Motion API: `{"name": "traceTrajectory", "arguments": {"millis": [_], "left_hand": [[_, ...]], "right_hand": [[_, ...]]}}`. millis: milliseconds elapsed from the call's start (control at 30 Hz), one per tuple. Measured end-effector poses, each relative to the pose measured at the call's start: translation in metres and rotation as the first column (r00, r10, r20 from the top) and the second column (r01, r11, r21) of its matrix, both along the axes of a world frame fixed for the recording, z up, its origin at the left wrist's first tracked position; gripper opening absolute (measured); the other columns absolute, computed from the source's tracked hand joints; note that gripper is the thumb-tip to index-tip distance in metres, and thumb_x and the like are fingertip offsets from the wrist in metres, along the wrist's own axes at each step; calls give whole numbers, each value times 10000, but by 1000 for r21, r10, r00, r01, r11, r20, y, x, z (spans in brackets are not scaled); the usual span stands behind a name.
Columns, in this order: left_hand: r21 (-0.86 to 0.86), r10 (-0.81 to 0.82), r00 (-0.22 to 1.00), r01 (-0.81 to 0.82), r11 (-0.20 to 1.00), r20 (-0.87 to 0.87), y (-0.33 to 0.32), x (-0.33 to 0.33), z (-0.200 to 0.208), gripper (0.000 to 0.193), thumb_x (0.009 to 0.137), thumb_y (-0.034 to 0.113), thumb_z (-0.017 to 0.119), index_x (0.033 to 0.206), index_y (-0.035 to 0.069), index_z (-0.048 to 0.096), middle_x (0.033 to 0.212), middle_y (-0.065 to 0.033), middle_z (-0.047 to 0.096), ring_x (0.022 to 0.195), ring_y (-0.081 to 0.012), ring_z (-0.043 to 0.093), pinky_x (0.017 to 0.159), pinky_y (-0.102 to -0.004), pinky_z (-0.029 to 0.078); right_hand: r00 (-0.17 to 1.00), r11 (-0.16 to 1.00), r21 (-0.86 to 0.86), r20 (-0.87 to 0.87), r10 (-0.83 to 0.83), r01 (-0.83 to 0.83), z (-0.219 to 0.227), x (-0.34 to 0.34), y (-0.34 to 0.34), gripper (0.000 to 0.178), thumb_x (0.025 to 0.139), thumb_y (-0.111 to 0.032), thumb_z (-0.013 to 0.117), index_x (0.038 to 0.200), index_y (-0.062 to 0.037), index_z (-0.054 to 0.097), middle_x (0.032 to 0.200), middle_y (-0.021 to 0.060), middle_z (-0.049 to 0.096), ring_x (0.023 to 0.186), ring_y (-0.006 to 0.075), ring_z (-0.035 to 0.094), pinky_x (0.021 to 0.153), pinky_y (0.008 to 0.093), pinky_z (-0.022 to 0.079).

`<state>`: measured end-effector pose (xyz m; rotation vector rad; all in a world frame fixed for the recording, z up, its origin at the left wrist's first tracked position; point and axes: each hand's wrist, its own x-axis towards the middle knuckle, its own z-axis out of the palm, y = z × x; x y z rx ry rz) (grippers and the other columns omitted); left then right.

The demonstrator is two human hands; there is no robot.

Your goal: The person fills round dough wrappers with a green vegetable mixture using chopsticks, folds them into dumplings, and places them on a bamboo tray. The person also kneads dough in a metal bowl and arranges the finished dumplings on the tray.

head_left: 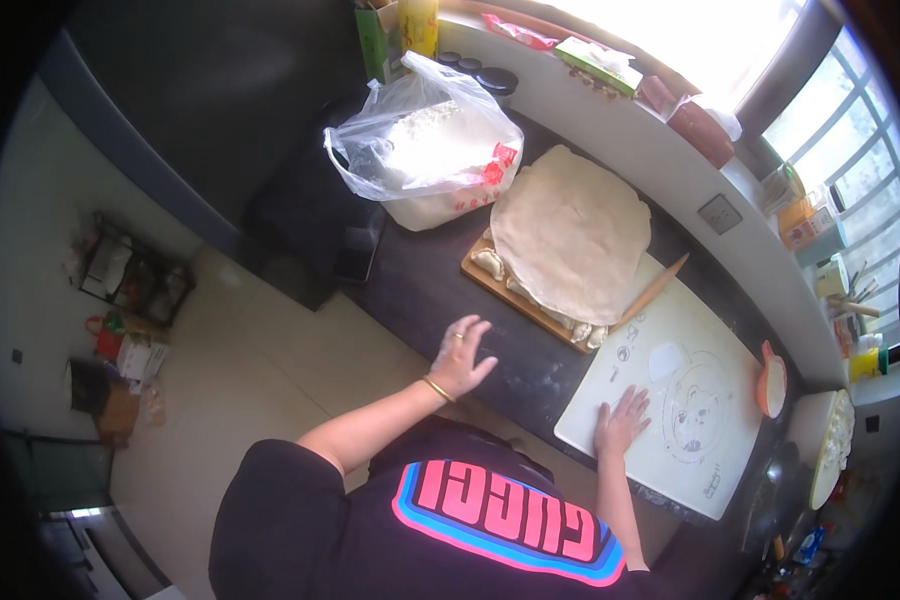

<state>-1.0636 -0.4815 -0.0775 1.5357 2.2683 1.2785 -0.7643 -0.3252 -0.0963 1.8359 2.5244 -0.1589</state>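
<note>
My left hand [460, 358], dusted with flour and with its fingers apart, hovers by the near edge of the dark counter and holds nothing. My right hand [622, 422] rests with its fingers stretched out on a white kneading board [595, 395] that bears a cartoon bear print. A pale, flat piece [666, 362] lies beyond that hand; its kind is unclear. At the board's far left side is a wooden rolling pin [655, 290]. Next to it, a big rolled dough sheet [570, 230] covers most of a wooden tray [540, 318], with several filled dumplings [488, 263] showing along the edge.
An open plastic bag of flour [435, 150] stands at the back left, near a dark phone [356, 255]. On the right are a pinkish-orange scoop [771, 380] and a heaped pale bowl [832, 460]. Packages and jars line the windowsill [670, 125].
</note>
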Motion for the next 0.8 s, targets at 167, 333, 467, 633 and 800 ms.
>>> {"name": "traceTrajectory", "arguments": {"millis": [167, 333, 467, 633, 800], "left_hand": [[-23, -122, 990, 124, 992, 71, 24, 68, 9, 526, 733, 236, 647, 1174, 45, 436, 1217, -200, 383, 1130, -365, 379, 976, -426, 312], [-58, -310, 951, 309, 949, 4, 69, 156, 7, 537, 727, 225, 650, 1181, 43, 428, 1238, -203, 361, 1151, -377, 370, 977, -434, 324], [-206, -424, 905, 407, 890, -47, 114, 230, -4, 593, 771, 274, 612, 1258, 31, 376, 1346, -212, 274, 1260, -365, 264, 1023, -430, 269], [-394, -489, 862, 407, 824, -131, 165, 298, -21, 680, 808, 347, 558, 1343, 35, 277, 1429, -192, 153, 1327, -347, 143, 1060, -447, 188], [-584, -442, 883, 276, 764, -161, 198, 343, -26, 714, 849, 451, 432, 1373, 30, 190, 1449, -159, 117, 1348, -291, 86, 1086, -428, 81]], "right_hand": [[998, 996, 69, -6, 64, -63, 4, 16, 38, 699, 843, -382, 474, 1397, -85, 167, 1451, 185, 91, 1336, 348, 96, 1039, 560, 49], [995, 992, 80, 17, 95, -96, 2, 58, 89, 677, 854, -381, 459, 1398, -98, 171, 1456, 160, 99, 1341, 329, 92, 1042, 554, 40], [998, 997, 53, 34, 49, -51, 12, 118, 132, 658, 860, -369, 451, 1400, -114, 174, 1459, 135, 112, 1346, 305, 86, 1046, 547, 34], [999, 998, 33, 10, 46, -46, 3, 189, 161, 684, 844, -333, 484, 1391, -63, 174, 1451, 168, 116, 1347, 305, 86, 1053, 530, 30], [977, 978, 0, -29, 210, -210, -2, 222, 131, 747, 813, -350, 517, 1372, 8, 174, 1437, 213, 120, 1343, 331, 84, 1054, 527, 43]]}}
